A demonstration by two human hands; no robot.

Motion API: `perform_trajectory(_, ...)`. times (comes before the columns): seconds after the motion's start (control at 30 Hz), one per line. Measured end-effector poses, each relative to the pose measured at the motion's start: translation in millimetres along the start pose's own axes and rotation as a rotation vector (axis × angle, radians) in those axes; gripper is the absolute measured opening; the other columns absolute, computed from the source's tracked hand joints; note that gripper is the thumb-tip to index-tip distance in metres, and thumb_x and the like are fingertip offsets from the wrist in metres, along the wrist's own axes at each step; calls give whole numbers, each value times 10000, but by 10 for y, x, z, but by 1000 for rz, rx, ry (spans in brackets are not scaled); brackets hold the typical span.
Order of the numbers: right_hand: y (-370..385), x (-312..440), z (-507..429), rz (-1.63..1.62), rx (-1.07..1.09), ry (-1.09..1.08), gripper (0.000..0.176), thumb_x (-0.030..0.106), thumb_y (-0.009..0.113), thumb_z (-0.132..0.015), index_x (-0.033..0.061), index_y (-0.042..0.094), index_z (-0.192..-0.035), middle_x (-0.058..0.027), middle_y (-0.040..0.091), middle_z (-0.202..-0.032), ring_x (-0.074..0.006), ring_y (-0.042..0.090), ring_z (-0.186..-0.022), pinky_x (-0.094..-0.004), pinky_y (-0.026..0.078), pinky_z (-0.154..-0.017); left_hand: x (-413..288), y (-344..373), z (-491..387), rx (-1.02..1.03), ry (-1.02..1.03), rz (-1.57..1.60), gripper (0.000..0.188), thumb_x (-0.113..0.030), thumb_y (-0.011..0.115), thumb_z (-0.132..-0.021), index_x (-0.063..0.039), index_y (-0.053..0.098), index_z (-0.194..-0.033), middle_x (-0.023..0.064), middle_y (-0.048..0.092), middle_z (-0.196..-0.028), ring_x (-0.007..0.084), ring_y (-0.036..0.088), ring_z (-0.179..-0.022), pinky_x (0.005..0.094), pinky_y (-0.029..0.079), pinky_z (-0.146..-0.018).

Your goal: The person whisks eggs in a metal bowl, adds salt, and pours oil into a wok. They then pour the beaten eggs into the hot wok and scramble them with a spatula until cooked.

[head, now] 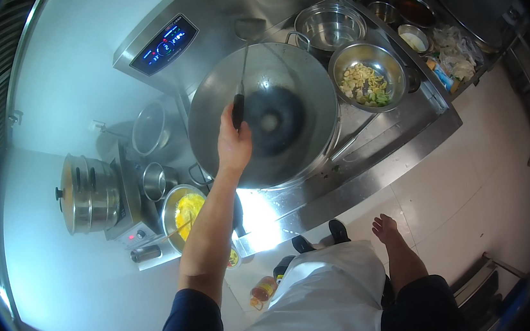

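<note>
My left hand (233, 144) grips the black handle of a long metal wok utensil (244, 63). Its broad head lies past the far side of a large wok (293, 157); whether it is a spatula or a ladle is hard to tell. The wok's bottom is dark and shows no food. Low on the right, my right hand (384, 227) hangs over the floor, fingers slightly apart, holding nothing. Left of the wok, a metal bowl (167, 214) of beaten yellow egg (187, 211) is partly covered by my left forearm. A steel bowl (392, 62) with sliced pale and green pieces (365, 83) stands right of the wok.
Clear-walled or steel bowls (330, 27) sit behind the sliced food. A metal-handled utensil (356, 136) lies on the steel counter (376, 166). A steamer pot (88, 193) stands far left. Bottles (263, 289) are on the floor beside my apron. A lit control panel (165, 45) faces me.
</note>
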State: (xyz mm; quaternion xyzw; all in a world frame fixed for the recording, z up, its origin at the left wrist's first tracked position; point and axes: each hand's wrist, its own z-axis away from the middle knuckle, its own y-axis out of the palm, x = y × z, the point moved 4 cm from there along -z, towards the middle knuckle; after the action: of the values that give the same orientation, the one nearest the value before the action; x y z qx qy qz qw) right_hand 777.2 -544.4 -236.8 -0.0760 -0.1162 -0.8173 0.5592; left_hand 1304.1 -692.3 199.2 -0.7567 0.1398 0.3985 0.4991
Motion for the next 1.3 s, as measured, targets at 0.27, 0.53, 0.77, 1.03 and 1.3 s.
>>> perform_trajectory(0.27, 87, -148, 39, 73, -25, 33, 350, 311, 588, -1042, 145, 572, -1350, -65, 643, -1294, -243, 614, -1083, -455, 533, -928, -418, -703, 828, 21, 75, -50, 502, -98, 588, -1059, -28, 483, -1544, 215, 630, -1423, 341, 618, -1316, 391, 466, -1099)
perform_trajectory(0.53, 48, -205, -15, 170, -11, 35, 262, 268, 608, -1004, 171, 600, -1247, -35, 647, -1138, -220, 625, -970, -441, 534, -831, -650, -1861, 1835, 312, -184, -60, 417, -15, 575, -1043, 20, 571, -1459, 166, 670, -1314, 259, 650, -1194, 352, 476, -1066)
perform_trajectory(0.77, -36, -288, -56, 218, 4, 38, 218, 258, 587, -1020, 158, 616, -1211, -28, 653, -1110, -203, 621, -938, -416, 524, -823, -11, -1053, 1244, 464, -511, -153, 515, -186, 620, -1008, -84, 562, -1510, 166, 721, -1196, 216, 687, -1100, 312, 509, -980)
perform_trajectory(1.03, 145, -62, 459, 272, -40, -15, 264, 298, 608, -1022, 143, 622, -1235, -40, 669, -1224, -226, 639, -1012, -438, 531, -876, 183, -300, 723, 297, -299, -368, 554, -280, 559, -1032, -151, 475, -1565, 290, 736, -1127, 496, 701, -1075, 526, 545, -965)
perform_trajectory(1.3, -224, -410, 276, 193, -53, 72, 274, 274, 598, -1018, 130, 596, -1252, -60, 663, -1231, -241, 627, -1009, -445, 524, -875, -529, -1255, 1575, 693, -401, -657, 558, -284, 528, -1038, -123, 495, -1571, 239, 765, -1143, 387, 751, -1065, 472, 554, -1017)
